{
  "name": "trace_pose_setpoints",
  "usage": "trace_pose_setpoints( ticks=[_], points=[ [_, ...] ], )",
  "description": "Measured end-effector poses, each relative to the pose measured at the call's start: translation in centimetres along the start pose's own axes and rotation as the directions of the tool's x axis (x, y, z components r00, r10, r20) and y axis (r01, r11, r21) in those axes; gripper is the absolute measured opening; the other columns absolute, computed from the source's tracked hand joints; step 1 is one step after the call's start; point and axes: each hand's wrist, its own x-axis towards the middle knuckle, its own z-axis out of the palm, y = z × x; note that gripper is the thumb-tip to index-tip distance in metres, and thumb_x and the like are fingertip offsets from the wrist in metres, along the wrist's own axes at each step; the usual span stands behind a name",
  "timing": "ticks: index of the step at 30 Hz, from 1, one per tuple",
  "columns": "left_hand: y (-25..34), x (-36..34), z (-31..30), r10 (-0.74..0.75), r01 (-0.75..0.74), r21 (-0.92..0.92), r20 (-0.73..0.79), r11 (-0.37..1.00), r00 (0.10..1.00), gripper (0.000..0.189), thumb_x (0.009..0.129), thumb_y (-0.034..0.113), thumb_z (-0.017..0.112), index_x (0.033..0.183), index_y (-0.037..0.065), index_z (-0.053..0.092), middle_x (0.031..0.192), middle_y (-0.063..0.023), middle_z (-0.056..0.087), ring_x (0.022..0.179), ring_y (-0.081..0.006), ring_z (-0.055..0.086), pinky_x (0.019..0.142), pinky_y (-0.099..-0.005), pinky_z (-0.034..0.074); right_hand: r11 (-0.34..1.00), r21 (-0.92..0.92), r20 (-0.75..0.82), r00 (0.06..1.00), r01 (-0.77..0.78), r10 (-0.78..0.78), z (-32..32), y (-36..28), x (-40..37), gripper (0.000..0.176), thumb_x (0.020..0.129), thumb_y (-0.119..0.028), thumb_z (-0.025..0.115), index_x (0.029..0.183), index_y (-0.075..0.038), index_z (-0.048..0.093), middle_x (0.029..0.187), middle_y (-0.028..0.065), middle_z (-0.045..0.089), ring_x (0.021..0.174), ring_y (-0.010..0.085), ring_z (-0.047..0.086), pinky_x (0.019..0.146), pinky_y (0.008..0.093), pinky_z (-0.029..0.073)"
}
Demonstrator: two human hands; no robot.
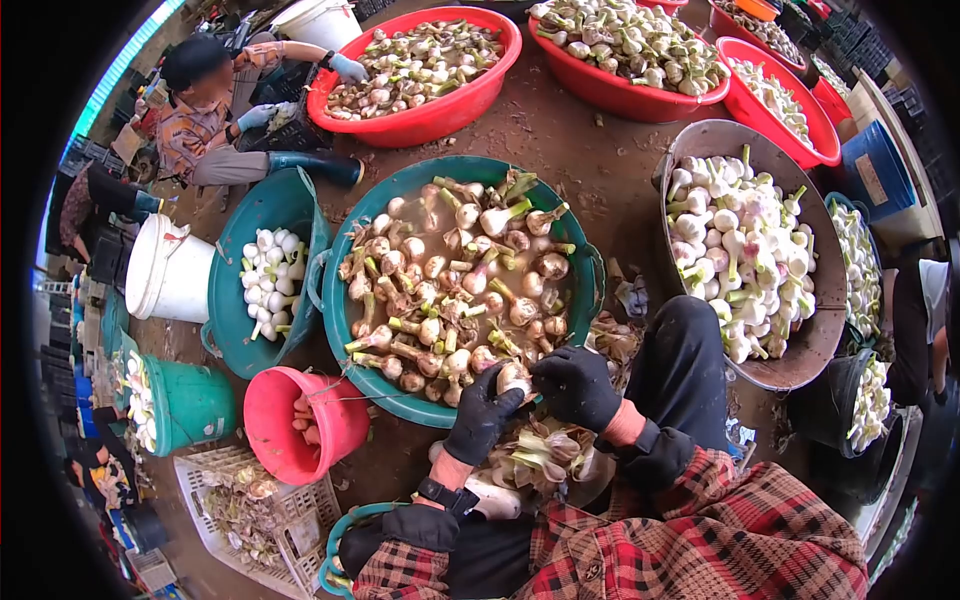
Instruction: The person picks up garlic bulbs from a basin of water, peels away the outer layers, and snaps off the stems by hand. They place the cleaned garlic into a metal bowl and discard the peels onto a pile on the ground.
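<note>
My left hand, in a black glove, has its fingers closed on a garlic bulb with brownish outer skin. My right hand, gloved in black too, is closed with its fingertips against the bulb's right side; whether it pinches a bit of skin is hidden. Both hands are at the near rim of a large teal tub holding muddy water and many unpeeled garlic bulbs with cut green stems. Below my hands lies a heap of loose garlic peelings, between my legs.
A wide metal basin of clean white garlic stands at my right. To the left are a teal bucket with peeled bulbs, a pink bucket and a white crate with peelings. A person works at a red tub.
</note>
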Motion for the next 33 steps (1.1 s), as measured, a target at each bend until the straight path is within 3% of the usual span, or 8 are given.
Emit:
trace_pose_setpoints(
  ticks=[5,10,16,18,20,25,28,33],
  points=[
    [1.9,-0.5,0.4,0.095,-0.149,0.408,0.151,0.901,0.984,0.051,0.079,0.009,0.066,0.126,-0.003,0.050,0.116,-0.0100,0.059,0.104,-0.0147,0.056,0.092,-0.0297,0.045,0.991,-0.051,0.018,0.992,-0.127,0.128,0.6,0.2,-0.6,0.008,0.072,-0.011,0.068,0.079,-0.007,0.065,0.074,0.0131,0.064,0.071,0.0339,0.062,0.061,0.0409,0.049],
    [2.4,-0.8,1.0,0.100,-0.202,0.445,0.241,0.873,0.965,0.059,0.075,0.013,0.070,0.127,-0.005,0.049,0.119,-0.0120,0.058,0.110,-0.0176,0.054,0.098,-0.0322,0.042,0.866,0.258,0.222,0.898,-0.429,0.379,0.2,1.0,-0.6,0.014,0.079,-0.012,0.067,0.084,0.000,0.063,0.073,0.0171,0.063,0.066,0.0292,0.063,0.062,0.0360,0.049],
    [-0.6,0.1,0.4,0.187,-0.238,0.432,0.157,0.870,0.970,0.058,0.079,0.018,0.068,0.129,-0.003,0.048,0.123,-0.0171,0.058,0.113,-0.0253,0.056,0.098,-0.0348,0.042,0.859,0.298,0.270,0.900,-0.415,0.342,0.9,1.9,-1.9,0.013,0.080,-0.013,0.066,0.085,-0.002,0.064,0.074,0.0173,0.063,0.067,0.0299,0.063,0.062,0.0368,0.048],
    [0.0,-0.1,1.6,0.083,-0.102,0.879,0.071,0.465,0.994,0.055,0.081,0.023,0.067,0.127,-0.002,0.050,0.121,-0.0240,0.057,0.110,-0.0343,0.058,0.093,-0.0381,0.046,0.957,0.142,0.168,0.959,-0.253,0.228,1.9,1.9,-2.4,0.014,0.078,-0.016,0.067,0.084,-0.003,0.065,0.074,0.0182,0.062,0.070,0.0359,0.062,0.062,0.0423,0.048],
    [-0.5,-0.3,1.4,0.091,-0.126,0.805,0.090,0.580,0.992,0.053,0.081,0.026,0.069,0.124,-0.001,0.053,0.117,-0.0275,0.057,0.104,-0.0401,0.058,0.086,-0.0403,0.048,0.942,0.020,0.206,0.924,-0.334,0.323,2.1,1.4,-2.6,0.016,0.076,-0.019,0.067,0.084,-0.005,0.066,0.073,0.0187,0.061,0.073,0.0400,0.060,0.063,0.0467,0.047],
    [-0.6,-0.8,1.8,0.369,-0.332,0.845,0.175,0.420,0.913,0.047,0.074,0.015,0.069,0.117,0.000,0.056,0.101,-0.0208,0.061,0.092,-0.0366,0.062,0.081,-0.0392,0.050,0.908,0.049,0.204,0.894,-0.415,0.398,2.7,2.3,-2.7,0.019,0.075,-0.020,0.068,0.081,-0.002,0.068,0.073,0.0205,0.063,0.070,0.0378,0.062,0.064,0.0442,0.048],
    [0.1,-0.8,2.5,0.437,-0.422,0.814,0.235,0.400,0.868,0.048,0.071,0.010,0.068,0.116,0.000,0.056,0.097,-0.0193,0.060,0.088,-0.0355,0.061,0.079,-0.0393,0.051,0.732,0.224,0.256,0.763,-0.644,0.593,3.0,3.4,-2.8,0.023,0.076,-0.020,0.067,0.083,0.002,0.069,0.074,0.0230,0.064,0.067,0.0330,0.065,0.065,0.0406,0.048],
    [1.1,-2.1,4.3,0.429,-0.513,0.688,0.313,0.512,0.847,0.056,0.070,0.003,0.060,0.125,-0.001,0.052,0.112,-0.0203,0.061,0.103,-0.0307,0.062,0.092,-0.0356,0.047,0.642,0.299,0.196,0.704,-0.706,0.683,4.7,6.3,-4.4,0.022,0.078,-0.018,0.067,0.082,0.004,0.068,0.073,0.0230,0.064,0.068,0.0337,0.064,0.065,0.0396,0.047]
  ],
)
